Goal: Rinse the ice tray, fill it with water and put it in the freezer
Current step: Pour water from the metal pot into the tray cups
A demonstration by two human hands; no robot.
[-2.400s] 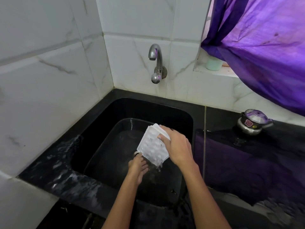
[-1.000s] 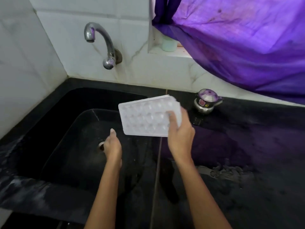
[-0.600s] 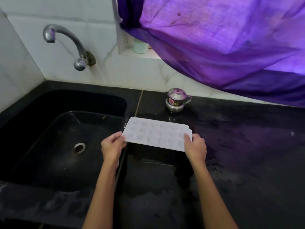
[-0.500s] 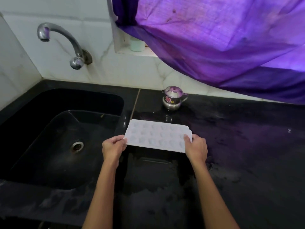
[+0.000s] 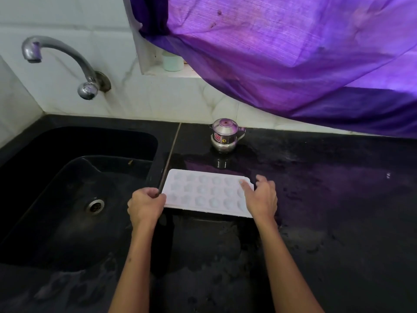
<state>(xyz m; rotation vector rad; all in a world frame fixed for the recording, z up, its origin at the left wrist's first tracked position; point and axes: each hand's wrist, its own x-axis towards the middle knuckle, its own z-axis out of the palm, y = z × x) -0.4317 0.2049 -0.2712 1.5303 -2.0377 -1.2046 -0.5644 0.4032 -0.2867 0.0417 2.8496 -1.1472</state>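
Since moments ago the ice tray (image 5: 206, 193) has come from sink (image 5: 67, 199) to tabletop (image 5: 316, 199); left hand (image 5: 145, 205) pinches its edge, right hand (image 5: 261, 196) lies loose-fingered on it; it should sit level before filling.

A black stone table (image 5: 316, 222) is seen, wet in patches. On it a white ice tray (image 5: 206, 193) is laid, seemingly flat, with a small steel pot (image 5: 224, 138) stood behind it.

Dim overall. Daylight filters through purple curtain (image 5: 282, 53) above and beyond the hands, tinting wet black counter (image 5: 327, 211) violet. Sink (image 5: 56, 222) left of hands near-black. Wide-angle bending at edges; slight softness.
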